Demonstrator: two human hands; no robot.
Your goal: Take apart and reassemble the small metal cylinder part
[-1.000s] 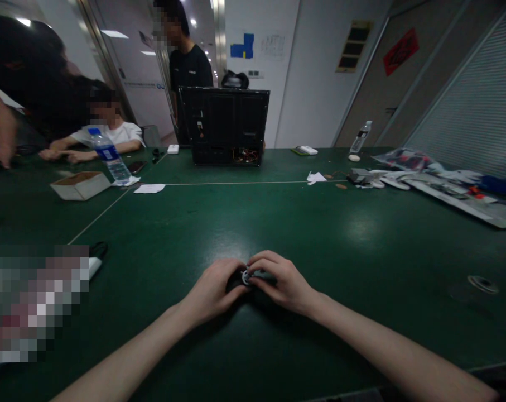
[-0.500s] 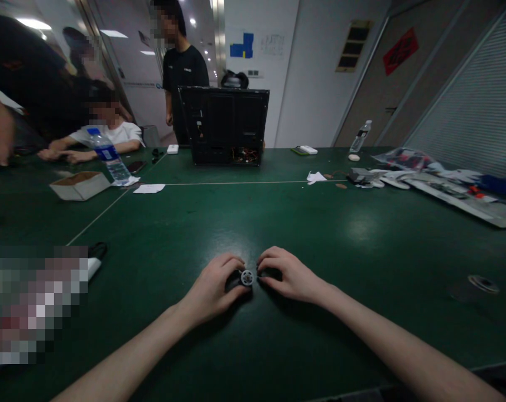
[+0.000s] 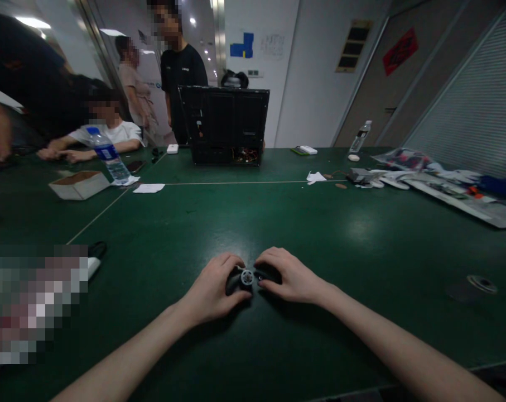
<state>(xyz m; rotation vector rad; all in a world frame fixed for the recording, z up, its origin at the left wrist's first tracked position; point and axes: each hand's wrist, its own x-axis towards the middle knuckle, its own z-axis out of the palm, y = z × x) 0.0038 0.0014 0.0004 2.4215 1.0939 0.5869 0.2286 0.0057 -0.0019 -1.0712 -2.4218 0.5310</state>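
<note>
On the green tabletop (image 3: 253, 335), a small round silver part (image 3: 246, 277) with several holes in its face and a dark body below stands in front of me, resembling a small motor. My left hand (image 3: 223, 282) curves around it from the left, thumb and fingers apart. Whether a fingertip still touches it is hard to see. A tiny dark piece with a light ring (image 3: 260, 277) lies just right of it, between the parted thumb and fingers of my right hand (image 3: 288, 274). Both wrists rest low over the table.
Farther right stands a dark cylinder with a metal rim (image 3: 472, 287). A black open-backed panel (image 3: 225, 125) stands at the far side. At left are a cardboard box (image 3: 80, 185) and a water bottle (image 3: 108, 157). Several people are beyond the table.
Both hands have opened slightly around the small parts. The ringed piece shows more clearly by my right fingertips. In the background a walking person has moved right.
</note>
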